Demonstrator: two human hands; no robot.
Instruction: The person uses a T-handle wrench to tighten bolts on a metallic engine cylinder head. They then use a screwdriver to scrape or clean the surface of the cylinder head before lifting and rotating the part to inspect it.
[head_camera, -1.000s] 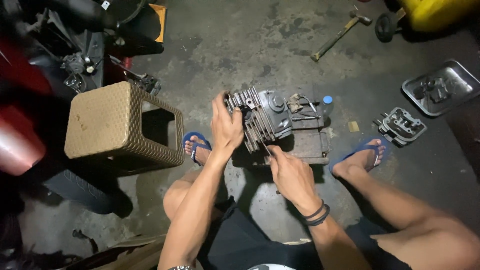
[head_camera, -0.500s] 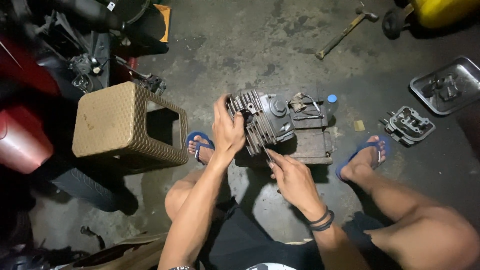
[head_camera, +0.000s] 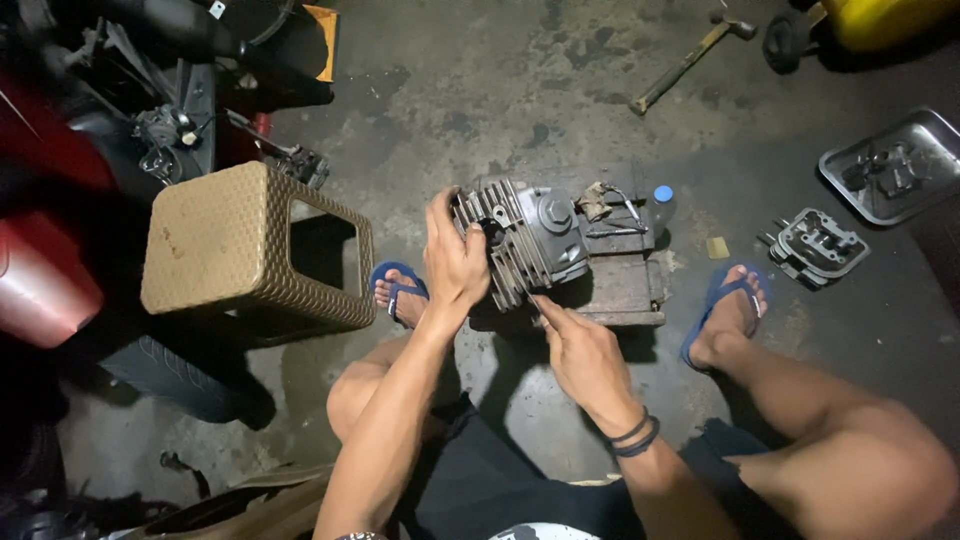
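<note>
Finned engine cylinder (head_camera: 525, 240) steadied on a worn block (head_camera: 620, 285) on the floor.
Left hand (head_camera: 455, 262) clasps the fin side, grip closed around it; right hand (head_camera: 582, 350) pinches at the lower fins, what it holds unclear. Best: keep left clamp firm, work slowly.

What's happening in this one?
A person squatting on a concrete floor works on a finned engine cylinder that sits on a low wooden block. The left hand grips the cylinder's left side, and the right hand touches its lower fins with a fingertip. A woven stool lies tipped on the left. A hammer, a metal tray of parts and a cylinder head lie on the right.
</note>
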